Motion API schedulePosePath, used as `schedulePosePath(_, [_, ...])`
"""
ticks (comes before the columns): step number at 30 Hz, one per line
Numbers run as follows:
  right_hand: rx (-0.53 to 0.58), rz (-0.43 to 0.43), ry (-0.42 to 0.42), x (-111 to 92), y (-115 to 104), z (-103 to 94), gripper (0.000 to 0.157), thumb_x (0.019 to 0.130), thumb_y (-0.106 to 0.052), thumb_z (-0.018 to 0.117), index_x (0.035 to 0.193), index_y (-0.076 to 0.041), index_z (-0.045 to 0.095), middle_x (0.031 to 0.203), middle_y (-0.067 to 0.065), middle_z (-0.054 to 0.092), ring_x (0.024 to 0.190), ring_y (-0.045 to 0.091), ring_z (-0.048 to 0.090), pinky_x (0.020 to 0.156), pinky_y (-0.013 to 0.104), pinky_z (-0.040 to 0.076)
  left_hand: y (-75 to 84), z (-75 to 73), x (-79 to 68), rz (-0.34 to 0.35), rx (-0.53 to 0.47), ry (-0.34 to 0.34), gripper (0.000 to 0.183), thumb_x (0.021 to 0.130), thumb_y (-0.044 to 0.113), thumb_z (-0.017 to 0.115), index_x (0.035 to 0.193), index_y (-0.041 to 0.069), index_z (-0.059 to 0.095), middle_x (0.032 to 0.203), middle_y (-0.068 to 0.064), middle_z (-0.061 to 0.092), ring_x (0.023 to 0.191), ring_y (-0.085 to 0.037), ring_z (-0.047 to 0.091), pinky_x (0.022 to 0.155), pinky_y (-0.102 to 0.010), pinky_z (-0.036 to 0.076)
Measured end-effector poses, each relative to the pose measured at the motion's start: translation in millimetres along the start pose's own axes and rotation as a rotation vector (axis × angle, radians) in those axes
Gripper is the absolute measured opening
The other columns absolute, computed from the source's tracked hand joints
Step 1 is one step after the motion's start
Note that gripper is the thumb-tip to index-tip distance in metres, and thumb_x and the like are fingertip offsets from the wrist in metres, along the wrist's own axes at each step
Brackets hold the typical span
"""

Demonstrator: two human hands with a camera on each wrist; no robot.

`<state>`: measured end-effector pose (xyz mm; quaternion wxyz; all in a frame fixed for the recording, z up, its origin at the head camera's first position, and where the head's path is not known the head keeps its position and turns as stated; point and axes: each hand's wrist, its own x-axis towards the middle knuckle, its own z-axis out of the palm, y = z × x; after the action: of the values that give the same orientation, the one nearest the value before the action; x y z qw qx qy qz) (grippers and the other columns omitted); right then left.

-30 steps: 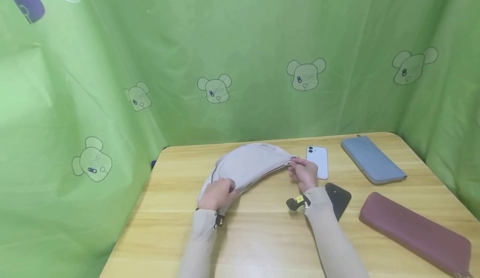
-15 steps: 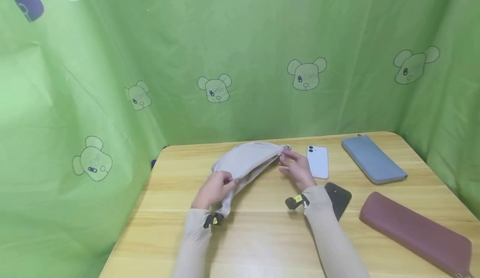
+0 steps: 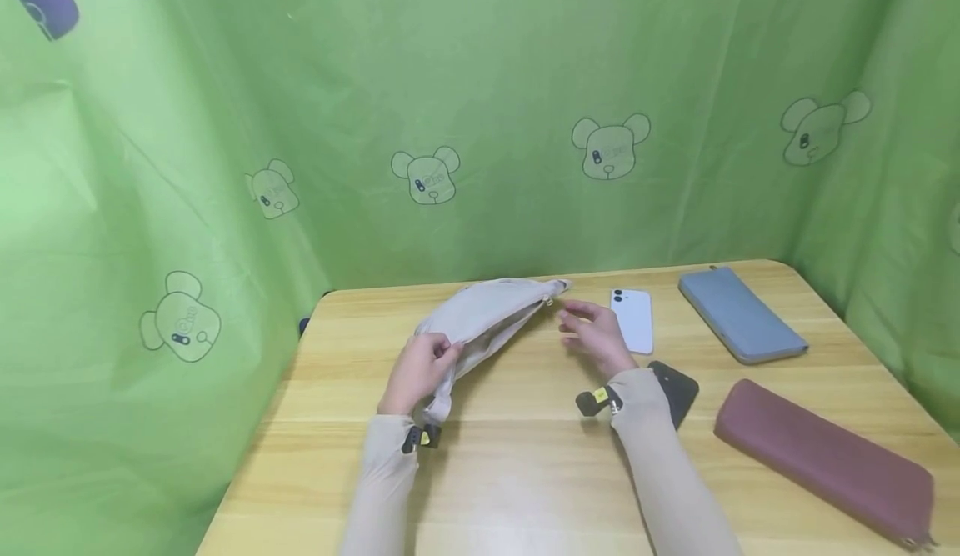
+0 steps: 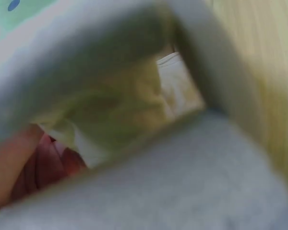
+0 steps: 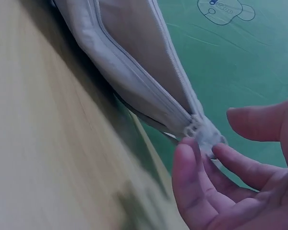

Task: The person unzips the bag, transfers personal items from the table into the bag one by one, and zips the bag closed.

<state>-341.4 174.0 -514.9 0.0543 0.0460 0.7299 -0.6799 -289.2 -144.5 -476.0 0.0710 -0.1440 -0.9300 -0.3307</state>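
A pale grey crescent-shaped bag (image 3: 483, 306) stands tilted at the back of the table, its long zipper unfastened. My left hand (image 3: 416, 373) pinches the edge of the mouth near the bag's left end. In the right wrist view the parted zipper teeth and inner lining (image 5: 134, 38) show, with the zipper pull (image 5: 192, 128) at the end of the track. Just beside that end is my right hand (image 3: 597, 339), thumb apart from the loosely bent fingers, nothing held. Blurred pale fabric (image 4: 149, 182) fills much of the left wrist view, partly hiding the left fingers (image 4: 50, 165).
Right of the bag lies a light blue phone (image 3: 633, 323), and a black phone (image 3: 677, 391) is partly under the right sleeve. A blue wallet (image 3: 742, 314) and a long maroon wallet (image 3: 825, 460) lie farther right. Green curtains (image 3: 510, 122) surround the wooden table (image 3: 510, 473).
The bag's mouth has opened wider as my left hand drew its edge left. My right hand, earlier at the zipper pull, has let go and moved slightly away from it.
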Motion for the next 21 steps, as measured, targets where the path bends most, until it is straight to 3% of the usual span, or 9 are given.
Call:
schedulePosePath(6, [-0.121,-0.046,0.087,-17,-18,-16.1,0.048,0.105,-0.022,0.058,0.147,0.001,0.049,0.145,0.026,0.057,0.116,0.025,0.066,0.103,0.040,0.057,0.5,-0.3,-1.3,-0.007,0.058,0.014,0.035,0.098,0.034,0.067,0.068,0.018,0.060,0.058,0.009,0.051,0.053,-0.008,0.045,0.051,-0.027,0.037])
schedulePosePath(10, [-0.198,-0.093,0.147,-29,-29,-33.6,0.045,0.105,-0.022,0.060,0.141,0.004,0.055,0.138,0.029,0.061,0.107,0.021,0.069,0.095,0.035,0.060,-2.6,-1.1,-1.7,-0.020,0.073,0.016,0.035,0.097,0.036,0.069,0.067,0.020,0.060,0.058,0.009,0.051,0.054,-0.008,0.045,0.051,-0.028,0.037])
schedulePosePath(16, [-0.321,-0.121,0.199,-38,-40,-78.4,0.046,0.106,-0.026,0.058,0.140,0.004,0.056,0.134,0.029,0.063,0.091,0.005,0.066,0.081,0.020,0.059,-1.4,-4.1,-2.8,-0.021,0.080,0.016,0.036,0.096,0.036,0.070,0.066,0.020,0.058,0.058,0.009,0.051,0.054,-0.010,0.046,0.052,-0.029,0.037])
schedulePosePath(21, [-0.450,-0.199,0.225,-50,-48,-120.3,0.047,0.106,-0.026,0.057,0.137,0.010,0.057,0.125,0.033,0.065,0.080,-0.004,0.062,0.073,0.019,0.058,1.6,-3.6,-3.5,-0.009,0.065,0.017,0.035,0.096,0.034,0.071,0.066,0.020,0.060,0.058,0.008,0.052,0.055,-0.011,0.047,0.053,-0.029,0.037])
